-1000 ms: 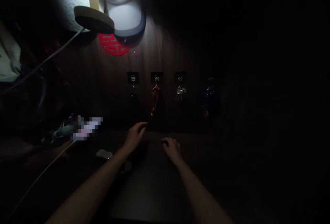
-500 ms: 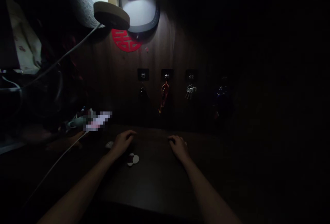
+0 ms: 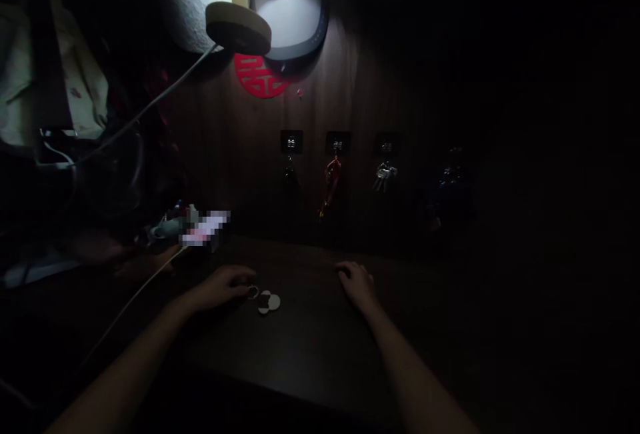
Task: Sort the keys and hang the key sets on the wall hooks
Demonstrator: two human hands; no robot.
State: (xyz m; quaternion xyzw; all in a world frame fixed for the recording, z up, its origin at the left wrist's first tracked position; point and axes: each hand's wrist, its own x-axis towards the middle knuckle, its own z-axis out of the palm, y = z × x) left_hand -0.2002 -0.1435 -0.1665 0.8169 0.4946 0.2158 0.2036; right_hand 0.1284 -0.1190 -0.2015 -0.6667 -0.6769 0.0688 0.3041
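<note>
My left hand (image 3: 227, 285) is low over the dark tabletop, fingers bent, thumb and fingertips closing at a small round thing with a pale rim (image 3: 253, 292). Dim light hides its kind and part of the grip. Just right of it lies a flat white piece with round lobes and a dark patch (image 3: 271, 302), apart from the fingers. My right hand (image 3: 357, 283) rests on the table farther right, fingers loosely bent with the thumb apart, and nothing shows in it.
A lamp base (image 3: 239, 29) with a white cable stands out at the upper left. Keys (image 3: 385, 176) and a red-orange hanging ornament (image 3: 331, 181) hang from wall hooks. A lit, blurred-out screen (image 3: 206, 229) is at left, its cable (image 3: 140, 297) crossing the table. The right side is very dark.
My left hand has turned and lowered beside the white lobed piece; the pale-rimmed thing now shows at its thumb. A white thing left of that hand no longer shows. The view shifted slightly.
</note>
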